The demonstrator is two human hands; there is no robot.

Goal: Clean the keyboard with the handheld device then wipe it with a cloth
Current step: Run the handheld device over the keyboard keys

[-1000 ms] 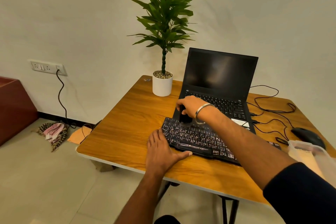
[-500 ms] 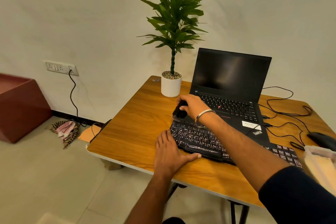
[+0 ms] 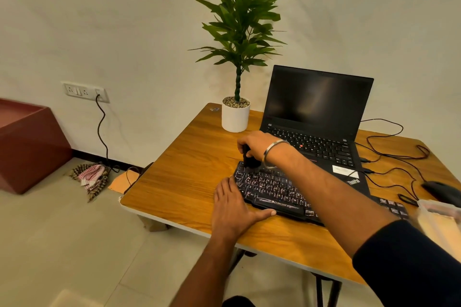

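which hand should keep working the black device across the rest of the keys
Right. The right hand already grips the handheld device at the keyboard's far left corner. The left hand lies flat against the keyboard's near left edge on the table, seemingly steadying it.

A wooden table [image 3: 189, 182] carries an open black laptop [image 3: 316, 117] with a dark screen. A potted plant [image 3: 235, 113] in a white pot stands just beside the laptop, at the far left corner. Black cables [image 3: 389, 154] and a black mouse [image 3: 441, 190] lie on the right. A wall socket [image 3: 84, 91] feeds a black cord [image 3: 101, 132]. A checked fabric bundle [image 3: 91, 177] lies on the floor near a red-brown box [image 3: 27, 147].
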